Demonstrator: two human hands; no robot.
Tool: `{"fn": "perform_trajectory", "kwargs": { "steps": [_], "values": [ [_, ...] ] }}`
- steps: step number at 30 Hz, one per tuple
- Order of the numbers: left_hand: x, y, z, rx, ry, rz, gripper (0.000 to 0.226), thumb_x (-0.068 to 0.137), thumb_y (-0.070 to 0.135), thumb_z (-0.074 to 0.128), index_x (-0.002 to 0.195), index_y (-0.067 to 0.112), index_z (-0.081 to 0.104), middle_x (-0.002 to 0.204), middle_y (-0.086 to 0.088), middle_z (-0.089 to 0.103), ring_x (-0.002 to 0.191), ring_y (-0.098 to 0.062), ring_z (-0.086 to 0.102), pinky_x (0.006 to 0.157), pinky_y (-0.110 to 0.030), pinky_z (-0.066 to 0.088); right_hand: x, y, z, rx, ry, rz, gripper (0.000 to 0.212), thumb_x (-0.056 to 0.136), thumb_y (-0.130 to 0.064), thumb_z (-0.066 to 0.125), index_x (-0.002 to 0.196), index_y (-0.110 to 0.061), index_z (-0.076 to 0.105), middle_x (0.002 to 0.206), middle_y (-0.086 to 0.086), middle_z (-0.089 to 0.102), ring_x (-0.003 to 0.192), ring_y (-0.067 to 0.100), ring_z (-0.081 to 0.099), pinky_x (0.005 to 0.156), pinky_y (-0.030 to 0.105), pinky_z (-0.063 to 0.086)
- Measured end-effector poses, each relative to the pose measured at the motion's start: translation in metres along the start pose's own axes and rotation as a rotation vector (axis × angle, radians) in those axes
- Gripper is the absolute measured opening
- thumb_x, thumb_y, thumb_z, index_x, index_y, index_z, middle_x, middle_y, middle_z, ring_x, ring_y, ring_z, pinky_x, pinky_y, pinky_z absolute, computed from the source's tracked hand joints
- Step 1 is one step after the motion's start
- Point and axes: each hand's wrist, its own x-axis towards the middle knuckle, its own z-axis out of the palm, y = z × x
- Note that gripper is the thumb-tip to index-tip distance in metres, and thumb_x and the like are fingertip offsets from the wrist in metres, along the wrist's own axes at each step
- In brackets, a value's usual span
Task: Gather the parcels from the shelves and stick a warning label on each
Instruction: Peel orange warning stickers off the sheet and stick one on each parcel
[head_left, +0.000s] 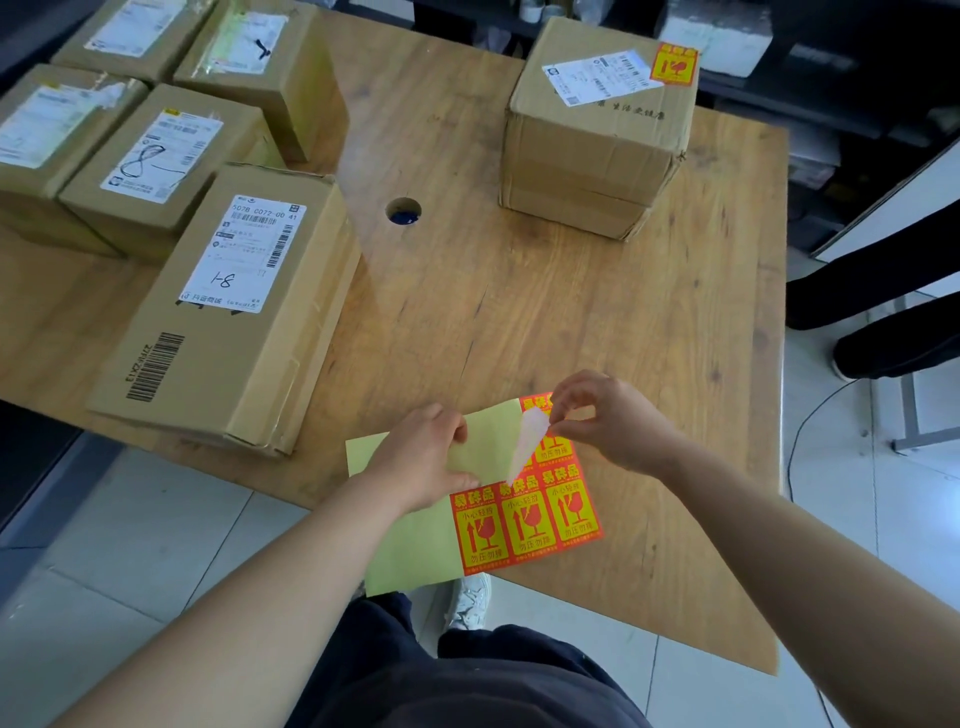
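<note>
- Currently, a warning label (524, 441) is pinched between the right hand (608, 421) fingertips, half-peeled, white back showing.
- The sticker sheet (467, 499) is pressed flat under the left hand (421, 462) fingers.
- Slow, low peeling is advised; unlabelled parcels (228, 306) lie beyond the left fingers.

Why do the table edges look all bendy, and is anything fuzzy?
Head view: the wide-angle lens curves the table edges; the right hand peeling a sticker is slightly motion-blurred; the sticker sheet and parcel labels stay sharp; light is soft and even, without glare.
</note>
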Motion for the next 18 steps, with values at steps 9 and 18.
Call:
{"fn": "perform_trajectory", "kwargs": {
  "steps": [9,18],
  "values": [
    [-0.004,-0.001,0.006,-0.018,0.008,-0.015,0.050,0.074,0.042,0.076,0.111,0.022,0.051,0.113,0.006,0.046,0.107,-0.013,0.046,0.090,-0.031,0.044,-0.016,0.007,-0.009,0.075,0.103,-0.002,0.029,0.080,-0.005,0.073,0.071,-0.030,0.061,0.095,-0.002,0.063,0.084,0.008,0.061,0.075,0.006,0.043],
    [-0.005,0.009,-0.003,0.058,-0.028,0.031,0.044,0.083,0.039,0.066,0.119,0.017,0.051,0.115,0.001,0.051,0.106,-0.017,0.047,0.089,-0.030,0.041,-0.018,-0.004,-0.037,-0.003,0.129,-0.008,0.022,0.082,-0.013,0.072,0.072,-0.029,0.061,0.099,-0.002,0.061,0.090,0.012,0.062,0.085,0.031,0.052]
  ]
}}
